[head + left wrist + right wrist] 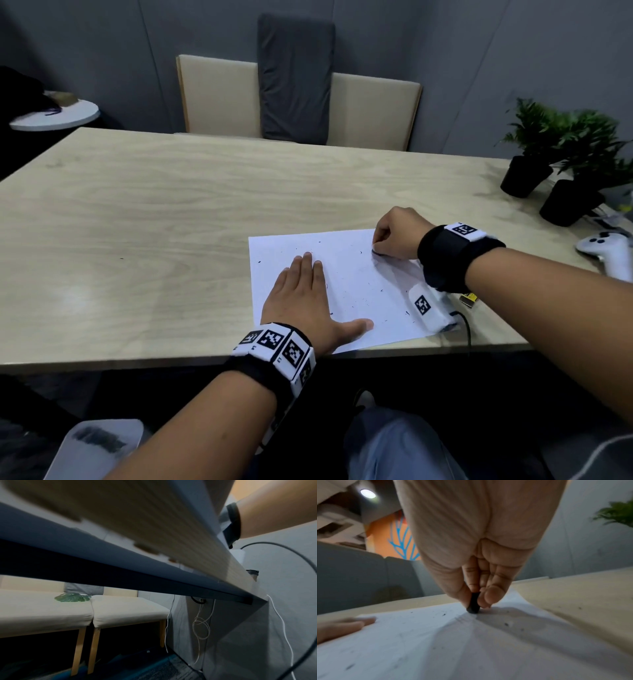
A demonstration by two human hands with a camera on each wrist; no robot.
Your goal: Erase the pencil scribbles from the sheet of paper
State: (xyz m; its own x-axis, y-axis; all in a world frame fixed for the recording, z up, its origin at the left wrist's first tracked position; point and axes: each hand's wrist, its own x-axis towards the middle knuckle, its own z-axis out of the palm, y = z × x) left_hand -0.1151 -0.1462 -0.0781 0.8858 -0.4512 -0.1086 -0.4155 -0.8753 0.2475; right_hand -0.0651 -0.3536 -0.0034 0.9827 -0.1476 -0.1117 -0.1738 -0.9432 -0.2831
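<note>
Erasing in progress at the far right corner of the sheet of paper (356, 284) on the counter (154, 222).
Right hand (397, 233) is pinching a dark eraser (474, 603) against faint scribbles (462, 618); left hand (301, 301) is lying flat, fingers straight, pinning the sheet. I'd guess short strokes come next, then brushing crumbs. Only the right wrist view is showing eraser and marks; the left wrist view is just catching the counter's underside.
</note>
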